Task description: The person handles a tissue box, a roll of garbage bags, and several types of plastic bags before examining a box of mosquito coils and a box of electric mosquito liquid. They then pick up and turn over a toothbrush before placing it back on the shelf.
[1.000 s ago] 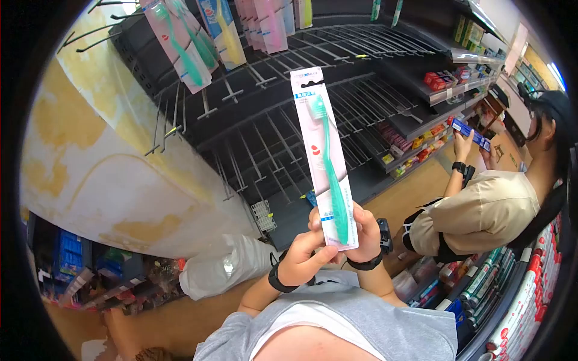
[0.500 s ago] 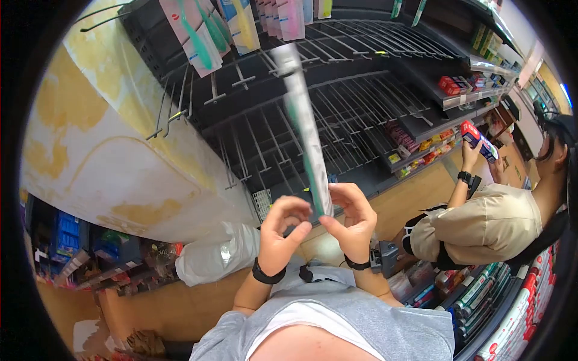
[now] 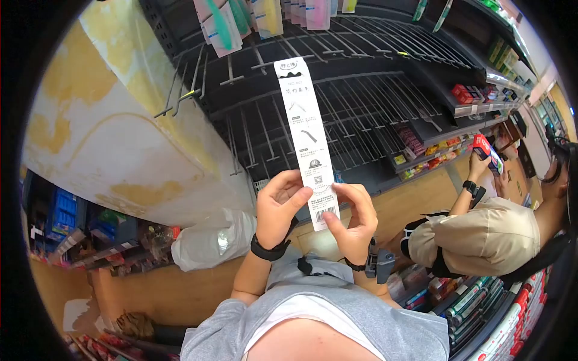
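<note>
A long, narrow toothbrush pack [image 3: 310,135] stands tilted in front of me, its white printed card back facing me. Small drawings, lines of text and a barcode run down it; the toothbrush side is turned away. My right hand [image 3: 354,225] pinches its lower end, thumb near the barcode. On the other edge, my left hand [image 3: 280,207] is closed on the card with thumb and fingers. Beyond the pack are black shelf racks with rows of bare metal hooks [image 3: 355,108]. More toothbrush packs [image 3: 220,27] hang at the top.
To the right, a person in beige trousers [image 3: 494,234] holds a red and blue box [image 3: 486,153]. A white plastic bag [image 3: 214,240] stands on the floor at left, below a stained wall panel [image 3: 120,144]. Boxed goods [image 3: 475,307] lie at lower right.
The toothbrush pack has turned from edge-on to show its printed back. My left hand, apart from it before, now grips its edge. The view has shifted slightly.
</note>
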